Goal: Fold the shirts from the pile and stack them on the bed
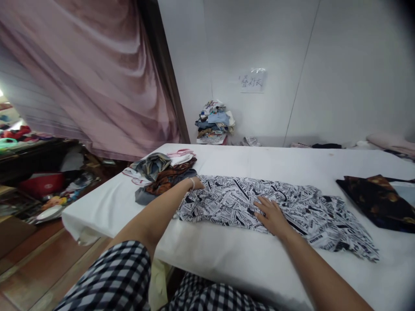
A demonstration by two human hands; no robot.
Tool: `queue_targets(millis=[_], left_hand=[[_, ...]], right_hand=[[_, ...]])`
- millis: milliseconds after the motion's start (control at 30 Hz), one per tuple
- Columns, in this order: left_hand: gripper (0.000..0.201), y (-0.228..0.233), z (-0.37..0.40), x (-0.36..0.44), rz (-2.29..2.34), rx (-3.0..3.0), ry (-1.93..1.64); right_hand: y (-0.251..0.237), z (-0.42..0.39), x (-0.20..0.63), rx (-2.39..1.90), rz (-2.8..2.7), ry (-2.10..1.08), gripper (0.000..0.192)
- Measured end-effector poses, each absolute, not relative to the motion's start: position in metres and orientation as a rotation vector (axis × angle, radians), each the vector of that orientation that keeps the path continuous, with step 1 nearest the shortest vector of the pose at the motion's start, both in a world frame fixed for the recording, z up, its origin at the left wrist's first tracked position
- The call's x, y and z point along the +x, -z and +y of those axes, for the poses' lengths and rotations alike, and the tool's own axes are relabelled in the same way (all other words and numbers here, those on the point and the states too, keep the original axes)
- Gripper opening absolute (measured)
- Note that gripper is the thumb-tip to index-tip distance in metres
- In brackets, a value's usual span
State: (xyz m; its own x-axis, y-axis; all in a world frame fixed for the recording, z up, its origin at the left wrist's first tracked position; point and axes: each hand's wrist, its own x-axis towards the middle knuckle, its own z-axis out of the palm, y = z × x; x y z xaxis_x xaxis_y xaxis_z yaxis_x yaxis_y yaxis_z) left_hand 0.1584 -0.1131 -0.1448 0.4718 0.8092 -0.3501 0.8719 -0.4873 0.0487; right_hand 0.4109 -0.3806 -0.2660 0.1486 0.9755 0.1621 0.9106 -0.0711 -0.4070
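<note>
A black-and-white newspaper-print shirt (227,201) lies lengthwise in a long folded strip across the white-covered table (220,246). My left hand (197,184), with a bracelet at its wrist, is at the far left corner of the garment. Its fingers look curled on the cloth, and their tips are partly hidden. On the middle of the print my right hand (271,214) rests flat, fingers spread. The right end of the garment is loose and wrinkled.
Crumpled clothes (168,172) lie at the table's left. Dark folded clothing (378,201) is at the right. Beyond the far edge rises a tall clothes stack (214,123) against the wall. A handwritten sign (253,81) hangs above; a pink curtain (106,82) drapes on the left.
</note>
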Motion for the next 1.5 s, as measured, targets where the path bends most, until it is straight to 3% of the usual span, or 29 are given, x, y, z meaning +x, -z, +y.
queue_targets(millis=[233, 433, 700, 833, 933, 1200, 1333, 1500], left_hand=[[0.033, 0.113, -0.148, 0.242, 1.286, 2.427, 0.344], [0.060, 0.129, -0.201, 0.310, 1.057, 2.184, 0.094], [0.054, 0.153, -0.172, 0.245, 1.417, 2.125, -0.187], [0.068, 0.178, -0.177, 0.214, 1.506, 2.060, -0.098], [0.067, 0.192, -0.189, 0.206, 1.486, 2.046, -0.101], [0.063, 0.202, -0.202, 0.198, 1.387, 2.018, -0.169], [0.042, 0.205, -0.204, 0.198, 1.369, 2.027, -0.252], [0.034, 0.207, -0.206, 0.198, 1.396, 1.993, -0.335]], right_hand=[[0.250, -0.383, 0.407, -2.038, -1.794, -0.297, 0.045], [0.243, -0.385, 0.408, -2.010, -1.789, -0.328, 0.044], [0.248, -0.385, 0.412, -1.914, -1.693, -0.346, 0.055], [0.244, -0.386, 0.409, -1.729, -1.577, -0.071, 0.056], [0.234, -0.390, 0.399, -1.487, -1.684, 0.089, 0.052], [0.230, -0.391, 0.370, -1.657, -2.084, -0.280, 0.048], [0.226, -0.390, 0.372, -1.696, -2.029, -0.253, 0.027], [0.223, -0.391, 0.372, -1.686, -1.991, -0.221, 0.024]])
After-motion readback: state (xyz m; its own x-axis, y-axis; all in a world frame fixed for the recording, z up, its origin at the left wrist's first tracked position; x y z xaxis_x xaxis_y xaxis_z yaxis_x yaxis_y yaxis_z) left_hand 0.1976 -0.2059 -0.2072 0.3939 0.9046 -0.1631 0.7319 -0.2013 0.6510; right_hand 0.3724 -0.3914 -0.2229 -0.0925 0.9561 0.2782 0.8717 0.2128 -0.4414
